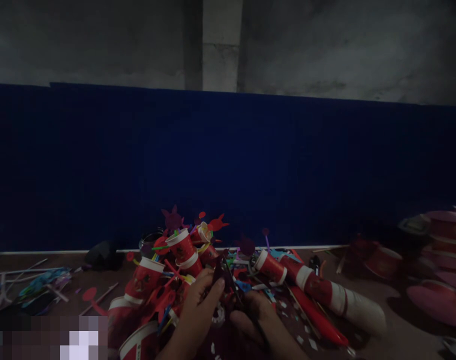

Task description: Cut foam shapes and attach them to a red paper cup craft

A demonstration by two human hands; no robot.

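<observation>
My left hand (196, 315) is closed in a pinch on a dark red paper piece (222, 272), thumb on top. My right hand (260, 320) is curled beside it, gripping dark scissors (237, 295) whose blades meet the paper. Both hands hover low at the bottom centre, just in front of a heap of red paper cups (179, 260) stuck with coloured straws and red paper cut-outs (217, 223). Small white paper scraps lie under the hands.
A sleeve of stacked red and white cups (329, 292) lies on its side at the right. Pink and red paper plates (443, 255) are piled at the far right. Sticks and blue scraps (36, 285) scatter the left. A dark blue panel (228, 165) stands behind the table.
</observation>
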